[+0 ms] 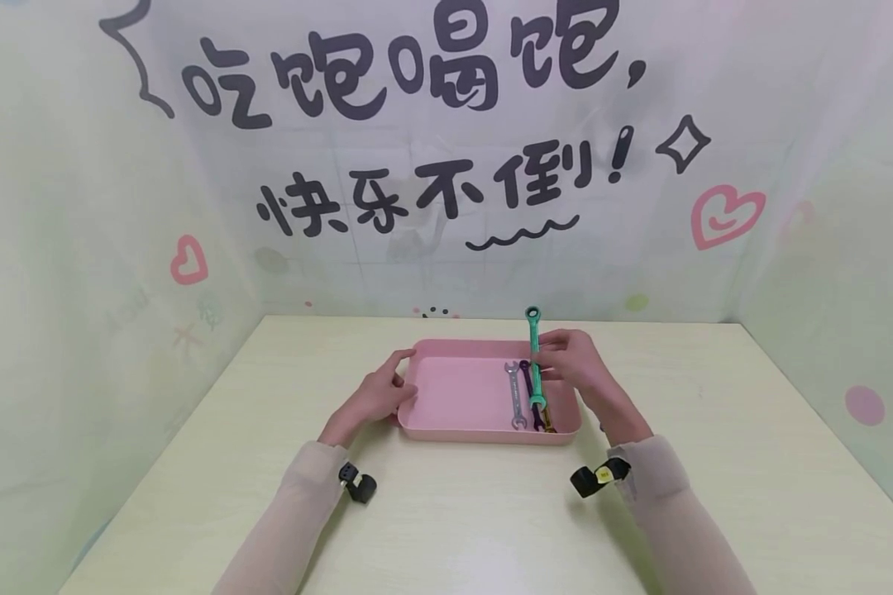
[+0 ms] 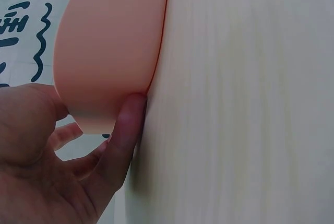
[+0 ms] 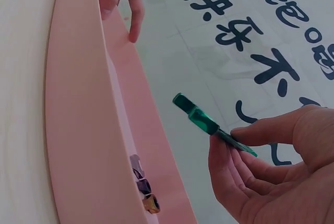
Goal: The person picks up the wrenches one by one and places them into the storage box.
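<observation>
A shallow pink tray [image 1: 454,435] lies on the table. At its left end my left hand [image 1: 372,395] holds the wall; the left wrist view shows the fingers [image 2: 128,125] against the tray end [image 2: 107,51]. Between thumb and fingertips my right hand [image 1: 576,364] pinches a green ratchet wrench [image 1: 534,339], its ring end pointing up and away, above the tray's right part. Inside the tray, under it, lie a silver open-ended wrench [image 1: 516,397], a dark purple wrench [image 1: 525,372] and a gold one [image 1: 548,420], partly covered. The right wrist view shows the green wrench [image 3: 203,119] raised off the tray.
The pale wooden table [image 1: 476,512] surrounds the tray. A printed cloth [image 1: 417,273] with dark lettering hangs behind it and along both sides. Small black cameras [image 1: 599,477] are strapped to both wrists.
</observation>
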The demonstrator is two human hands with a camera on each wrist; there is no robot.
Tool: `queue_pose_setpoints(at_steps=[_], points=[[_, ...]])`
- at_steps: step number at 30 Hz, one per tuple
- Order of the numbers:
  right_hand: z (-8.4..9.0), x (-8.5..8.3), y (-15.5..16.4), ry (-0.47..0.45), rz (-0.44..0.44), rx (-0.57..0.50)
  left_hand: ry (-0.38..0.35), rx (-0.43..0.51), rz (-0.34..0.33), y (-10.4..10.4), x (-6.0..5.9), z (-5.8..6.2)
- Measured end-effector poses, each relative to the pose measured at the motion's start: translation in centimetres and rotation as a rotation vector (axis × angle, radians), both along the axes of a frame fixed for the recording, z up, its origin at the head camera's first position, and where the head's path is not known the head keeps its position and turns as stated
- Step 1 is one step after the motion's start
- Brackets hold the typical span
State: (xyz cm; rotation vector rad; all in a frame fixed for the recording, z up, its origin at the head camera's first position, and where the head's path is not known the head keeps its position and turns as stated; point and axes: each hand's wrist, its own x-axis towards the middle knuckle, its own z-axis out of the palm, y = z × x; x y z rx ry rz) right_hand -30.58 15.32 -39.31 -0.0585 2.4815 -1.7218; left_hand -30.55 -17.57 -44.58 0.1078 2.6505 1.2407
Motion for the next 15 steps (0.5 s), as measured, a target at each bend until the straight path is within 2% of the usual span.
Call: queue_pose_setpoints(at_steps=[9, 15], points=[[-0.4, -0.1, -1.1, -0.031, 0.003, 0.000, -0.002, -0.001, 0.002, 0.0, 0.1, 0.1], [-1.1, 0.0, -2.0, -0.044, -0.001, 0.061, -0.003, 0.005, -0.001, 0.0, -0.1, 0.0]])
